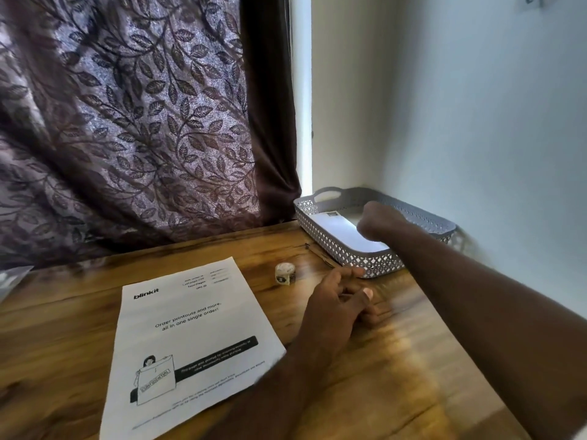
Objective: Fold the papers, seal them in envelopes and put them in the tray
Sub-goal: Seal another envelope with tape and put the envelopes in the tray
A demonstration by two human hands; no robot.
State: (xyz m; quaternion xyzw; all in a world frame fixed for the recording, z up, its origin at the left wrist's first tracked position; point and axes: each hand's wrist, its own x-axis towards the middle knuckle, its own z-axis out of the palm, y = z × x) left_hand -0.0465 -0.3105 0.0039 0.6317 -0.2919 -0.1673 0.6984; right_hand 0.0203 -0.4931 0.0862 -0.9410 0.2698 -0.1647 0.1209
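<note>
A grey lattice tray (318,230) stands at the table's far right corner against the wall. A white envelope (343,234) with a small sticker at its far end lies flat inside it. My right hand (379,222) reaches over the tray and hangs above the envelope's right part; its fingers are bent down out of sight. My left hand (338,301) rests on the wooden table just in front of the tray, fingers stretched toward the tray's near corner, holding nothing. An unfolded printed sheet (190,344) lies flat on the table at the left.
A small roll of stickers (285,273) stands between the sheet and the tray. A patterned curtain (127,122) hangs behind the table, and a white wall (476,122) closes the right side. A pale object (11,279) pokes in at the left edge.
</note>
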